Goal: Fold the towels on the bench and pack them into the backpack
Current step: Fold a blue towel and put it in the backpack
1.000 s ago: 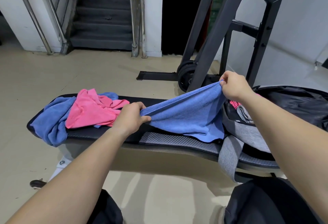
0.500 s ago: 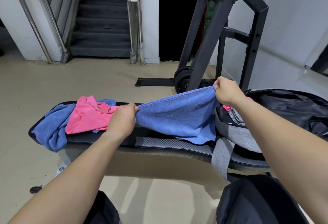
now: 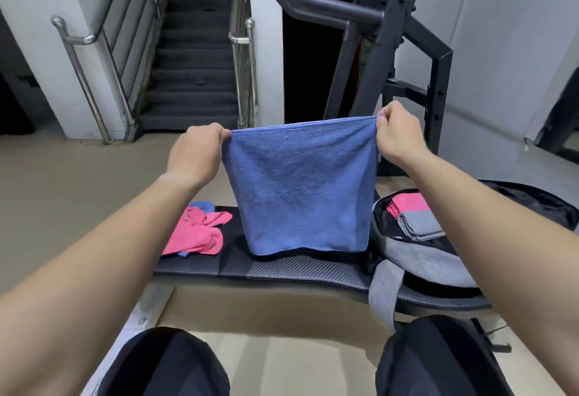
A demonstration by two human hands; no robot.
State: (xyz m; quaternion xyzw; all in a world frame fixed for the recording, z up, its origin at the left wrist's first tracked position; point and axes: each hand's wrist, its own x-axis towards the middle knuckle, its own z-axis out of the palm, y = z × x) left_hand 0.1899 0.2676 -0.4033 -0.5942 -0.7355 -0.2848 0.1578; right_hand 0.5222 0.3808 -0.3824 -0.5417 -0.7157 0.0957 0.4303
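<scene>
Holding the blue towel (image 3: 300,188) by its top corners, I have it hanging flat over the table (image 3: 282,267); whether its hem touches the pad I cannot tell. My left hand (image 3: 195,152) and right hand (image 3: 396,137) each have a pinching grip clamped on one corner. This looks like the spread before the first fold; next the corners must meet evenly. At 9 o'clock a crumpled pink towel (image 3: 197,232) hides most of a second blue towel (image 3: 203,206); at 3 o'clock the open backpack (image 3: 438,257) runs out of frame

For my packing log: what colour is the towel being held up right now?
The towel is plain blue, clearest in the head view.
</scene>
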